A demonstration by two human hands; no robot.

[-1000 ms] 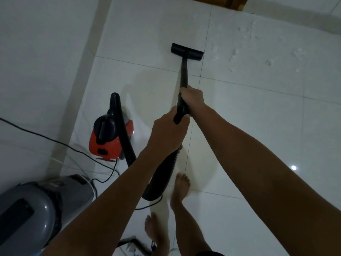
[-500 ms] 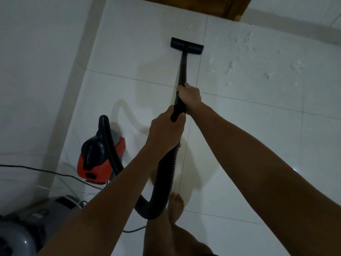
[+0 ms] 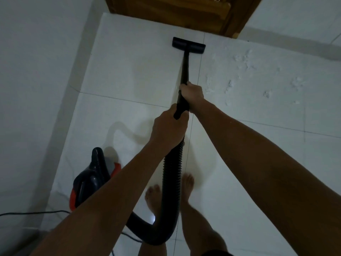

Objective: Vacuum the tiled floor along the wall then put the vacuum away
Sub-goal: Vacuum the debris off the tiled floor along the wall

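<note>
Both grips clamp wand (image 3: 185,71): right hand (image 3: 191,96) ahead, left hand (image 3: 168,129) behind.

Hidden and cut-off parts, head view.

Canister (image 3: 92,183): left forearm is covering its lower right side; controls are too dark to read. Hose (image 3: 172,182): upper end is disappearing inside the left hand (image 3: 168,130), lower loop is passing behind the forearm, so its joint with the canister is not showing. Wand (image 3: 185,71): the grip section is lying under the right hand (image 3: 191,96) and left fingers. Cord (image 3: 33,213): running off the left edge, its other end hiding behind the arm. Door (image 3: 177,13): top edge is cutting it off. Both forearms and legs are leaving the frame at the bottom. White debris (image 3: 245,61): too small to identify.
</note>
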